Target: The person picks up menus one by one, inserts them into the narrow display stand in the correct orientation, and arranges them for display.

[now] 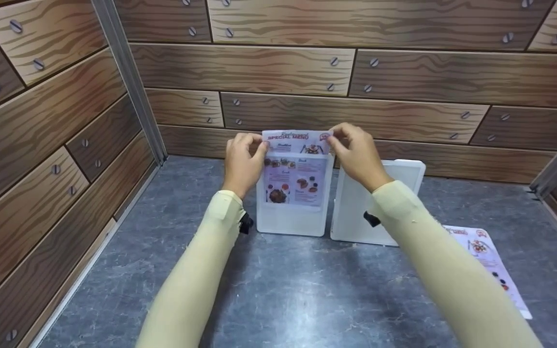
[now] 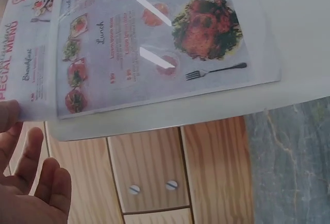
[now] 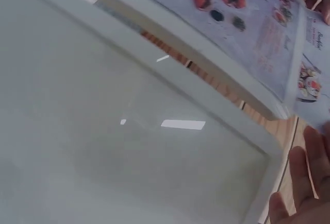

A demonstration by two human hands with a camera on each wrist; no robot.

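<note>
A printed restaurant menu sheet (image 1: 298,140) is partly inside a white upright menu holder (image 1: 290,222) with a clear front; its top strip sticks out above the holder's upper edge. My left hand (image 1: 243,162) pinches the sheet's upper left corner between thumb and fingers. At the upper right corner my right hand (image 1: 358,154) pinches it the same way. Below the sheet's lower edge, a white band of the holder shows. In the left wrist view the menu (image 2: 118,54) lies behind the clear cover, with the remaining fingers of the left hand (image 2: 33,183) spread loosely.
A second white holder (image 1: 353,203), with no sheet in it, leans just right of the first, partly behind my right forearm. Another menu sheet (image 1: 489,256) lies on the dark grey table (image 1: 278,290) at the right. Wood-patterned walls (image 1: 278,72) stand behind and at the sides.
</note>
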